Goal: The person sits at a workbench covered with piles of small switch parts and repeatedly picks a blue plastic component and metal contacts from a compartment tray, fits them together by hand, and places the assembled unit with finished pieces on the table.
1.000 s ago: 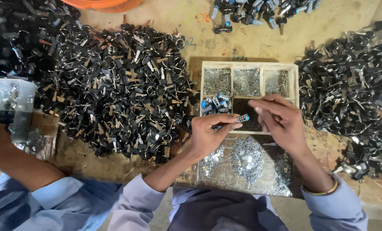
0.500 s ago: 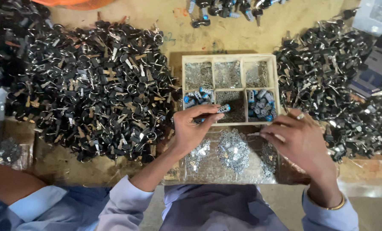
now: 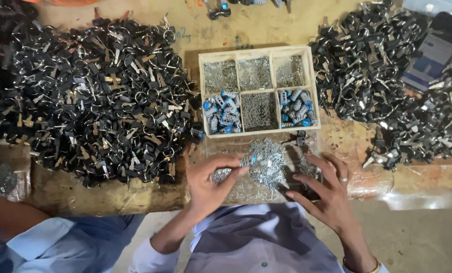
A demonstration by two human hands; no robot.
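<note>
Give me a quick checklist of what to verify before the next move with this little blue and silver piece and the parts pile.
1. Left hand pinches the blue and silver piece: ok.
2. Right hand free, fingers spread at the silver parts pile: ok.
3. Piece's orientation readable: cannot tell, too small.
4. Wooden tray compartments stocked: ok.
5. Pile within reach of both hands: ok.

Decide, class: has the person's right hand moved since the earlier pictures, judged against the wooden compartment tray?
Yes. The right hand has dropped away from the wooden compartment tray, toward the person, and now rests fingers spread on the loose metal parts below it.
</note>
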